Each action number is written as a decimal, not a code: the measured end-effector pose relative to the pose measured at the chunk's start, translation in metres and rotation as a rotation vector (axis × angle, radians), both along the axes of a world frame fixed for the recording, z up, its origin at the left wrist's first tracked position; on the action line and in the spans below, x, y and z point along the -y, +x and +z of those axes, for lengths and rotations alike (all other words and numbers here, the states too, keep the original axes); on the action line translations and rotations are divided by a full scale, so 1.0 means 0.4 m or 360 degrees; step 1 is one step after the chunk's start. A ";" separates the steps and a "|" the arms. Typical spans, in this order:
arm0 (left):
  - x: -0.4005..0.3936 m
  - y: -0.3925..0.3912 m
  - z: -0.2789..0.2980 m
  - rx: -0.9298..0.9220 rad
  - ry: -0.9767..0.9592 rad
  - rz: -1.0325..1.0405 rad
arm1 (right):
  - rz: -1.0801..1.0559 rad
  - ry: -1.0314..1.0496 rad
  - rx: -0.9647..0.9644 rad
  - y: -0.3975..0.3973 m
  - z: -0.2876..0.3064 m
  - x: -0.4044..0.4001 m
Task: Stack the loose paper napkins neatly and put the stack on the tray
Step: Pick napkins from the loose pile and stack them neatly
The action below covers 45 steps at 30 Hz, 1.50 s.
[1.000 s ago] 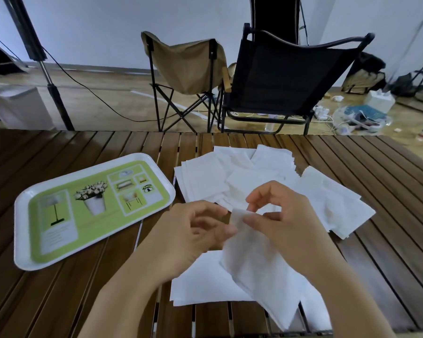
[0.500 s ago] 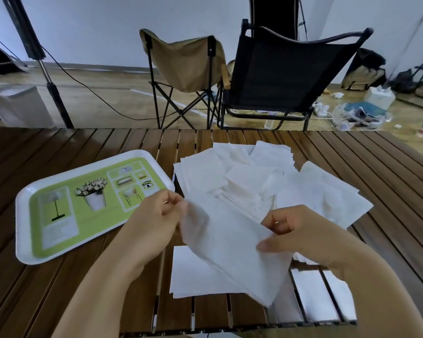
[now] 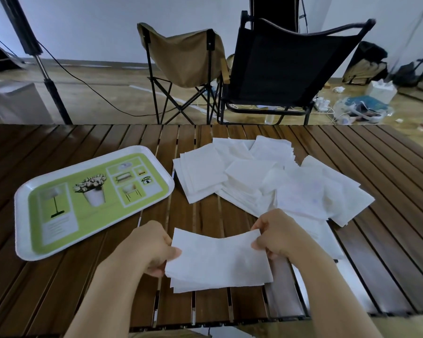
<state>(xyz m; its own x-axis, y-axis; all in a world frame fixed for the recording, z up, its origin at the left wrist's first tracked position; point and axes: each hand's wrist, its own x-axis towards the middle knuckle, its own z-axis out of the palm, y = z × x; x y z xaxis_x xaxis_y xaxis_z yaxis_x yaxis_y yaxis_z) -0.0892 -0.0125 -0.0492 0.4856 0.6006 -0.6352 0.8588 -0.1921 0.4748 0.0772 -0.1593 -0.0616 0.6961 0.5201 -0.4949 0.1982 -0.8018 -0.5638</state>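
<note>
1. A slatted brown wooden table [image 3: 59,276] fills the near view; narrow gaps run between its long boards.
2. Beyond its far edge stand a tan fabric folding chair [image 3: 183,57] and a black mesh chair [image 3: 291,67], both on thin dark frames.
3. A black tripod leg [image 3: 47,76] and a dark cable [image 3: 95,93] cross the floor at far left.
4. The tray [image 3: 22,228] lies on the table's left side: a rounded rectangle with a white rim and a glossy green printed face.
5. A loose heap of napkins [image 3: 249,176] lies right of the tray, thin white squares overlapping at odd angles.
6. The small stack of napkins [image 3: 217,259] sits nearest the person, soft and slightly bowed.
7. The left hand [image 3: 149,247] pinches the stack's left edge, thumb on top.
8. The right hand [image 3: 279,235] grips its right edge, fingers curled round it.
9. The heap lies just behind the right hand; bare boards separate the stack from the tray.
</note>
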 end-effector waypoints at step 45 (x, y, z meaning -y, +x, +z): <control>0.009 -0.018 -0.008 0.0283 0.0464 -0.0340 | -0.0562 0.0449 0.0935 0.055 0.016 0.061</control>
<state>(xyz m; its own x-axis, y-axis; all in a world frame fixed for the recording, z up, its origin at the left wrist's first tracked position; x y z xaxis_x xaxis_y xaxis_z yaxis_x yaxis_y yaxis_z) -0.0963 -0.0162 -0.0525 0.7061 0.6168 -0.3478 0.6942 -0.5061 0.5118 0.0993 -0.1839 -0.0550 0.9544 0.2687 0.1302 0.2881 -0.7139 -0.6382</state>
